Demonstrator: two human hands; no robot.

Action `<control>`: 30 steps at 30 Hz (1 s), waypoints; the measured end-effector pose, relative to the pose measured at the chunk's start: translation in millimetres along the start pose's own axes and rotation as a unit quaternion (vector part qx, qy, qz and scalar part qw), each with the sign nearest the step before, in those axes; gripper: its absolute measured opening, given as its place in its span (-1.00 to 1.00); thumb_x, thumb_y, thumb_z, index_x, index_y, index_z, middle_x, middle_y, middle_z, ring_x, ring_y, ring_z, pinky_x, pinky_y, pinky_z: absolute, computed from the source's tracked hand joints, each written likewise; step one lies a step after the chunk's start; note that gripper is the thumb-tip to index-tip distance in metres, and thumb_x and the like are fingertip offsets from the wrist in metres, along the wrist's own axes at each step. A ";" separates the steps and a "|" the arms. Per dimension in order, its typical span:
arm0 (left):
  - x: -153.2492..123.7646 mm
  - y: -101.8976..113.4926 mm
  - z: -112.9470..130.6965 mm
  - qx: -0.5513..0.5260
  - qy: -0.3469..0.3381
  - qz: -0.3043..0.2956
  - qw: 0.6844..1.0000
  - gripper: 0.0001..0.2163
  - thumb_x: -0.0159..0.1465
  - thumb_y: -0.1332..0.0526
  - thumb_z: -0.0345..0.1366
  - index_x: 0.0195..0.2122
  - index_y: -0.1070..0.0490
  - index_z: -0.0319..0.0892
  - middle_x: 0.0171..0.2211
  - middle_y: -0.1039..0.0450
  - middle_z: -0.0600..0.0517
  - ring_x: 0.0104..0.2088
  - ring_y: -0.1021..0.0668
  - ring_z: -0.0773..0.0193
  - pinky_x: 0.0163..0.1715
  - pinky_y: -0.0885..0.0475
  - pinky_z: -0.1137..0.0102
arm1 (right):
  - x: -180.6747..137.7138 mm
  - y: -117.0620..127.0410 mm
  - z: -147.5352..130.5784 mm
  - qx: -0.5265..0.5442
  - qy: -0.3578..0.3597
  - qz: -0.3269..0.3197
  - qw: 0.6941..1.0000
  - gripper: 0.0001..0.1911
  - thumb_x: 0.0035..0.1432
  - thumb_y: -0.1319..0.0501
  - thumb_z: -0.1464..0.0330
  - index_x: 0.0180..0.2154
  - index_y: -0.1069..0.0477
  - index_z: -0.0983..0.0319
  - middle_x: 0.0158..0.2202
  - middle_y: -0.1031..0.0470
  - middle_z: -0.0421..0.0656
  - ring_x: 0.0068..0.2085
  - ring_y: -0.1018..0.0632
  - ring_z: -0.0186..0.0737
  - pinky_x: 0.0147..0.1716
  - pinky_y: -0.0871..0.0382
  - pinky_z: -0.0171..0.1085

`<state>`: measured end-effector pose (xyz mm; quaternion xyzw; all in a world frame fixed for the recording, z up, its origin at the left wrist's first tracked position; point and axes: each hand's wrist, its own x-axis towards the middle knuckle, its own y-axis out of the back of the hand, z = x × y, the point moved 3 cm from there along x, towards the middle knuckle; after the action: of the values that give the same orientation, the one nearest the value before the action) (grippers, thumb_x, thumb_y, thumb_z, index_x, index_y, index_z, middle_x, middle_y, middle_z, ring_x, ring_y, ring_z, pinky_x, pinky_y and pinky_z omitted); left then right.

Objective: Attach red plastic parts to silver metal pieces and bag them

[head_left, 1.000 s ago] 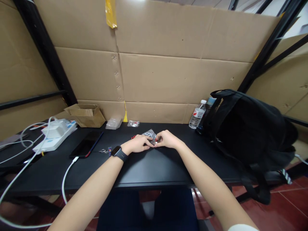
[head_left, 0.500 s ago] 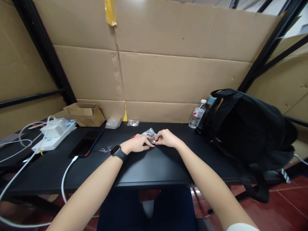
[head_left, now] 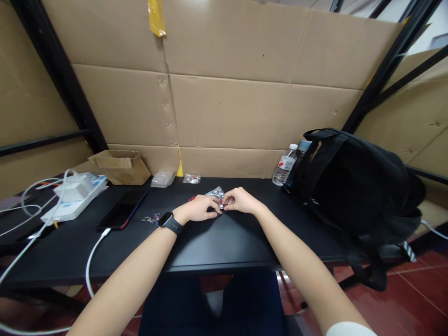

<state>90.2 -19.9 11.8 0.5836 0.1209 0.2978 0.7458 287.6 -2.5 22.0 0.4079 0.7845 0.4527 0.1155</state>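
1. Spanning the middle of the frame, a matte black rectangular tabletop (head_left: 224, 242) is seen, walled at the back and at both sides by brown corrugated cardboard sheets (head_left: 245, 107) held in black metal frame bars (head_left: 52, 70); a strip of yellow tape (head_left: 156, 16) is stuck at the upper left of the frame.
2. Dark red floor tiles (head_left: 413, 303) are shown at the lower right of the frame.
3. At the centre of the frame, the left hand (head_left: 198, 209), with a black smartwatch (head_left: 167, 222) on its wrist, and the right hand (head_left: 240, 200) are brought together, fingertips touching.
4. A small silvery metal piece with a red bit (head_left: 220, 203) is pinched between the fingertips of both hands, just in front of a small clear plastic bag of silvery parts (head_left: 214, 192) lying on the tabletop.
5. At the left of the frame, a black smartphone (head_left: 121, 210) with a white charging cable (head_left: 91, 261), a white power strip (head_left: 70, 200) and an open brown cardboard box (head_left: 119, 165) are seen.
6. A small keyring (head_left: 150, 219) lies just left of the smartwatch.
7. Two more small clear bags (head_left: 175, 178) are set against the back wall.
8. At the right of the frame, a large black fabric backpack (head_left: 360, 186) is stood beside a clear plastic water bottle with a white cap (head_left: 284, 165); its white and red label is too small to be read.
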 end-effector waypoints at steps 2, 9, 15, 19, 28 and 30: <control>-0.3 0.3 0.5 -0.002 -0.005 -0.001 1.000 -0.76 0.28 -0.26 -0.25 -0.05 -0.60 0.11 0.16 -0.46 0.13 0.12 -0.51 0.17 0.17 -0.31 0.34 | -0.5 1.2 0.8 0.000 0.005 -0.009 1.000 -0.80 0.01 -0.42 0.38 -0.24 -0.63 0.21 -0.37 -0.64 -0.19 -0.36 -0.60 -0.27 -0.33 -0.39 -0.38; -0.5 -1.5 0.9 0.022 0.011 -0.012 1.000 -0.70 0.30 -0.24 -0.22 0.04 -0.55 0.16 0.24 -0.38 0.12 0.15 -0.49 0.12 0.17 -0.31 0.29 | 1.1 -1.7 3.1 -0.016 0.014 0.014 1.000 -0.81 0.00 -0.44 0.38 -0.25 -0.62 0.23 -0.33 -0.62 -0.19 -0.36 -0.58 -0.28 -0.33 -0.35 -0.38; 0.0 -3.9 -0.1 0.027 0.029 -0.026 0.999 -0.70 0.29 -0.24 -0.19 0.04 -0.55 0.18 0.24 -0.34 0.08 0.17 -0.46 0.07 0.17 -0.29 0.25 | 3.0 -3.3 -3.7 -0.076 0.010 0.062 0.995 -0.78 -0.05 -0.49 0.38 -0.31 -0.55 0.21 -0.32 -0.55 -0.21 -0.36 -0.52 -0.33 -0.37 -0.23 -0.39; -0.2 -4.5 -0.1 0.030 0.037 -0.034 0.998 -0.69 0.29 -0.24 -0.21 0.04 -0.54 0.20 0.27 -0.31 0.08 0.23 -0.41 0.03 0.19 -0.26 0.20 | 3.1 -2.6 -6.4 -0.115 -0.006 0.081 0.990 -0.71 -0.10 -0.51 0.38 -0.32 -0.48 0.20 -0.33 -0.49 -0.26 -0.35 -0.47 -0.34 -0.39 -0.13 -0.39; -0.9 -1.5 5.7 0.022 0.034 -0.042 0.998 -0.67 0.29 -0.23 -0.27 0.06 -0.54 0.17 0.35 -0.20 0.11 0.28 -0.35 0.05 0.25 -0.23 0.18 | 4.5 -6.0 -5.8 -0.146 -0.023 0.104 0.984 -0.61 -0.14 -0.52 0.42 -0.27 -0.41 0.17 -0.34 -0.39 -0.31 -0.34 -0.40 -0.36 -0.41 -0.03 -0.40; -0.5 -1.3 5.4 0.009 0.020 -0.037 0.999 -0.68 0.29 -0.22 -0.31 0.04 -0.56 0.14 0.33 -0.25 0.14 0.25 -0.39 0.11 0.24 -0.25 0.29 | 5.1 -8.1 -6.6 -0.144 -0.024 0.107 0.983 -0.62 -0.11 -0.51 0.43 -0.26 -0.41 0.17 -0.32 -0.38 -0.30 -0.35 -0.39 -0.37 -0.40 -0.04 -0.39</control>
<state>93.0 -24.7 12.0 0.5791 0.1605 0.2804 0.7486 276.3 -4.9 20.1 0.4793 0.6600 0.5608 0.1423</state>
